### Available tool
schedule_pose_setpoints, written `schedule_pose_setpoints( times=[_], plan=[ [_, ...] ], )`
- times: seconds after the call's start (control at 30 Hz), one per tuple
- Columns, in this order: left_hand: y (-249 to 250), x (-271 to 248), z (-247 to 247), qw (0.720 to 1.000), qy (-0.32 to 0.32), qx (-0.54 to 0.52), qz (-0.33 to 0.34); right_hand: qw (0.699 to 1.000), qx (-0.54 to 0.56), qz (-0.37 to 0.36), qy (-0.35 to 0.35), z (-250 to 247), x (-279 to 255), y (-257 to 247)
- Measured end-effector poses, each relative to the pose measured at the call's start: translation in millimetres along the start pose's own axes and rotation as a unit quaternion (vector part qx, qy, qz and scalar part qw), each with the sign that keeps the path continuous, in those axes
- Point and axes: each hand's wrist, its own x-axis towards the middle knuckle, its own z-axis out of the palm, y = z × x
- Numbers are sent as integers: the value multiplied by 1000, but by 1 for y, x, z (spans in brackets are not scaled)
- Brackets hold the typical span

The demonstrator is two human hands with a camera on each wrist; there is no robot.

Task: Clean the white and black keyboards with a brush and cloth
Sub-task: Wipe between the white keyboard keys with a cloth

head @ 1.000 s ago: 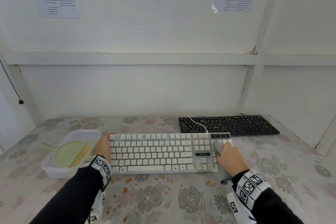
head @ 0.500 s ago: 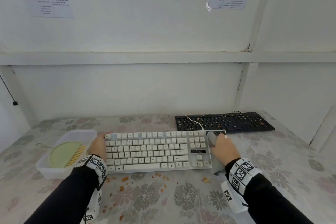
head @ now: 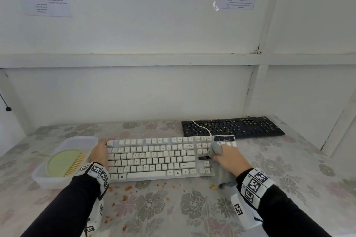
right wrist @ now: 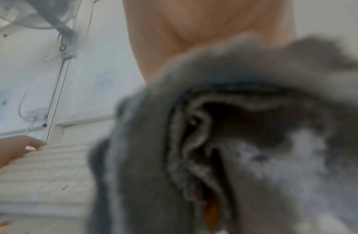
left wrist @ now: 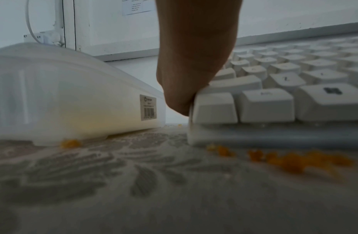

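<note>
Bunching under right-hand fingers point(head: 224, 148), cloth point(head: 216, 149) covers white keyboard point(head: 154, 157)

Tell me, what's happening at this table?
A person is cleaning a white keyboard. The left hand steadies its left end while the right hand wipes the number-pad end with a grey cloth. Orange crumbs lie in front. The green brush sits in a plastic tub; the black keyboard waits behind, crumbs on it.

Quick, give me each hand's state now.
Left hand: holds the white keyboard's left end.
Right hand: grips the grey cloth on the keyboard.
</note>
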Motion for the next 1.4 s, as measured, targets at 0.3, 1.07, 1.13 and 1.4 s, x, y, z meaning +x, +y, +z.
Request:
schedule_pose_setpoints(
  times=[0.3,1.07,1.13,1.4],
  plan=[
    [1,-2,0,1000,2,20,20,979,-166,-13,-114,-1,-12,-9],
    [-4,7,-1,998,-9,55,33,991,-108,45,-70,-2,-4,10],
    [-4,6,0,999,-3,48,20,999,-30,33,-14,-11,0,10],
    [-6,11,-2,999,-15,32,4,997,-71,24,-30,14,6,13]
  ],
)
